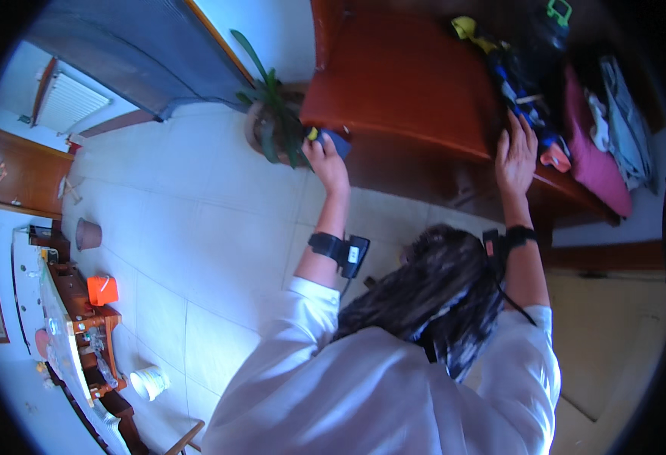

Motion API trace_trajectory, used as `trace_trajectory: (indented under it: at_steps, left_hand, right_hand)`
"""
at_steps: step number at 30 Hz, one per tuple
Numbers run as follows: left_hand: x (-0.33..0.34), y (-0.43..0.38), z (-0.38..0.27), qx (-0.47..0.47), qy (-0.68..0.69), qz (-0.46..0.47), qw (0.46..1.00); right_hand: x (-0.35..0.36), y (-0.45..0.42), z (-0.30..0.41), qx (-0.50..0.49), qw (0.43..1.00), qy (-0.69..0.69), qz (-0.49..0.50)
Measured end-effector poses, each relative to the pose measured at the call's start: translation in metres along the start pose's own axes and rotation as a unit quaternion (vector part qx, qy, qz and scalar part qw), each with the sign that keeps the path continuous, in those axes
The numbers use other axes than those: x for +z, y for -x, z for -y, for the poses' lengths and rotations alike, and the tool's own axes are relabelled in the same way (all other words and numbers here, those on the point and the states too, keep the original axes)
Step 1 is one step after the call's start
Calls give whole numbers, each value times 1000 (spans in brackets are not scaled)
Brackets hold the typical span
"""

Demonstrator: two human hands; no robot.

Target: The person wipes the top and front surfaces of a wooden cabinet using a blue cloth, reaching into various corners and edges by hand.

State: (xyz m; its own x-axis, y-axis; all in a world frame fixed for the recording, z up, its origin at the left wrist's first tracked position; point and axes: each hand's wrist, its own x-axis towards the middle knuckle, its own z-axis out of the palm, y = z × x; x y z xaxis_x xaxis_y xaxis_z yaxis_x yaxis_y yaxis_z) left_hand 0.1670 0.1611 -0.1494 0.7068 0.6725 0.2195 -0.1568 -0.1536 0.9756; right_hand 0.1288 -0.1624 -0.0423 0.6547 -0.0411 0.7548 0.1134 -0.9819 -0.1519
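Note:
My left hand (327, 161) is closed around a dark blue item (339, 145) with a yellow part, at the left end of a red-brown wooden bench (401, 96). The item's exact kind cannot be told. Near the bench's right part, my right hand (517, 153) lies palm down with its fingers extended, beside a pile of blue, black and yellow things (506, 82). The fingertips reach the edge of that pile; nothing is seen gripped in this hand. A salmon-coloured piece (555, 157) lies just right of it. Both wrists wear black straps with small devices.
A potted plant (262, 128) stands by the bench's left end. A pink cushion (597, 159) and folded grey-blue cloth (625, 122) lie at the right. Farther left on the tiled floor are an orange bucket (102, 290), a white bucket (150, 383), a brown pot (89, 234) and a table (68, 347).

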Motion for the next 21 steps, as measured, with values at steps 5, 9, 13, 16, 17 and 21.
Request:
trace_trajectory:
  at_steps: [5, 9, 13, 16, 17, 21]
  left_hand:
    - [-14, -6, -10, 147, -154, 82, 974]
    - [-19, -6, -7, 177, -183, 92, 963]
    - [-20, -1, 38, 140, -243, 108, 954]
    - [-19, 0, 77, 6, -290, 172, 941]
    - [-21, -5, 92, -33, -299, 197, 933]
    - [-13, -12, 101, -136, -285, 204, 927]
  right_hand:
    - [-6, 2, -5, 0, 999, 38, 13]
    - [-7, 4, -3, 2, 998, 55, 22]
    - [-6, 6, -4, 0, 998, 67, 21]
    - [-9, 3, -1, 0, 998, 67, 16]
    - [-9, 2, 2, -4, 998, 59, 12]
    - [-9, 1, 0, -8, 999, 35, 16]
